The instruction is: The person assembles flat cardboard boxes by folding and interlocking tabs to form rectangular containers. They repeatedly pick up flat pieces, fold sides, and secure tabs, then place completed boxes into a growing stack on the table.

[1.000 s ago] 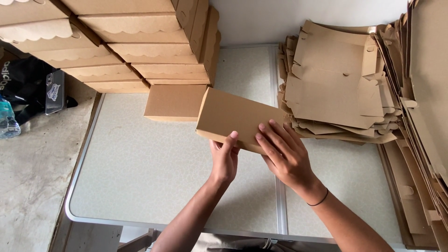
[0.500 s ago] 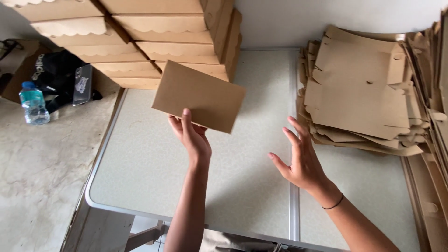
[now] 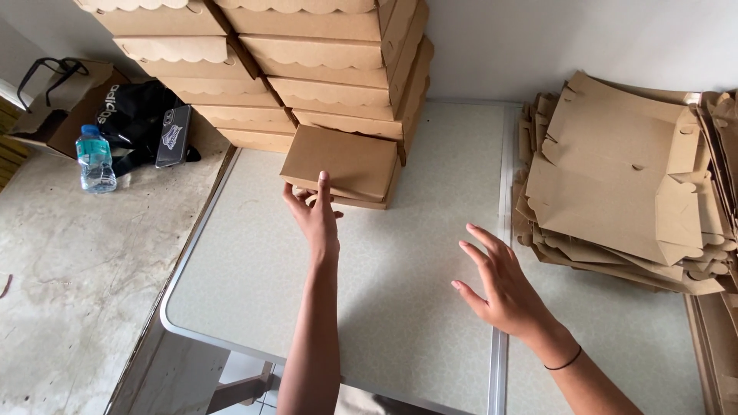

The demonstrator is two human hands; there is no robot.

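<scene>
Pale speckled surface [image 3: 254, 277] with a metal rim, butted against a white wall at its far edge; a worn concrete ledge [image 3: 69, 284] runs along its left edge. Left hand [image 3: 314, 217] reaches to the far edge, fingers [image 3: 323, 188] extended and laid against the near face of a closed brown cardboard box [image 3: 338, 163], which rests on another box at the foot of a tall stack of scallop-lidded boxes [image 3: 307, 69] by the far-left corner; the fingers press rather than clasp. Right hand [image 3: 501, 288] hovers over the middle of the surface, fingers spread and holding nothing. Step in hand, as judged: seating the finished box on the stack. Flat unfolded carton blanks [image 3: 615, 184] lie piled at the right edge, nearest the free hand. On the ledge stand a water bottle [image 3: 95, 159], a phone [image 3: 174, 136] leaning on a black bag [image 3: 134, 115], and a brown paper bag [image 3: 61, 96].
</scene>
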